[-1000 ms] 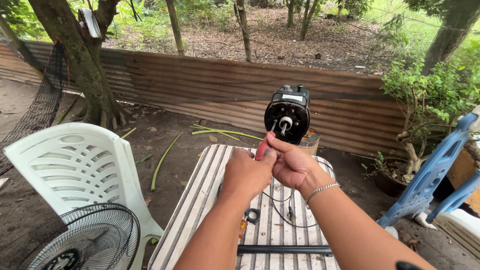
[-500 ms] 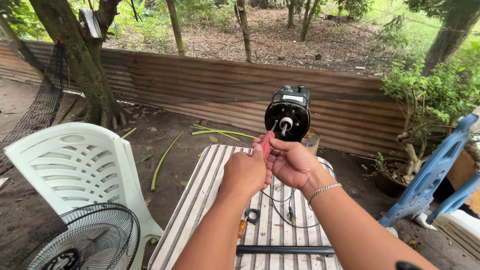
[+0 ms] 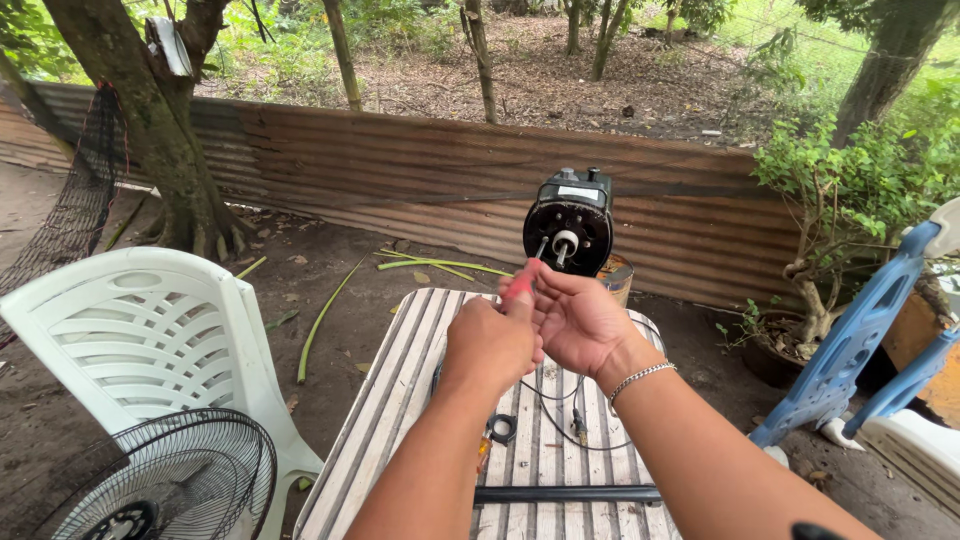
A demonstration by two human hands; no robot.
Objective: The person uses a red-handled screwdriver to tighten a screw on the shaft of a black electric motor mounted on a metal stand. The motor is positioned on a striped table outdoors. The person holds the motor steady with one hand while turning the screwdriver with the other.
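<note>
Two bare hands meet above a slatted counter (image 3: pixel 400 400) of pale striped boards, both raised toward a black fan motor (image 3: pixel 570 222), a round ribbed housing with a short pale shaft jutting from its face and a boxy cap on top. The left hand (image 3: pixel 490 345) is curled into a fist, its grip clamped on a red-handled screwdriver (image 3: pixel 520 287) whose thin metal shank slants up to the motor's face. The right hand (image 3: pixel 580 320) lies just beside it, palm turned inward, fingers loosely cupped against the left fist and the tool's handle; whether its grip actually pinches the handle I cannot tell, since the left hand covers it. A beaded silver bracelet (image 3: pixel 640 378) circles the right wrist. Thin black wires (image 3: pixel 560 420) loop down from the motor onto the counter, near a small black ring (image 3: pixel 502 428) and a dark straight tube (image 3: pixel 568 494) lying across the slats. Off to the left stands a white plastic chair (image 3: pixel 140 340) (moulded, with slotted back) and a wire fan guard (image 3: pixel 170 480).
</note>
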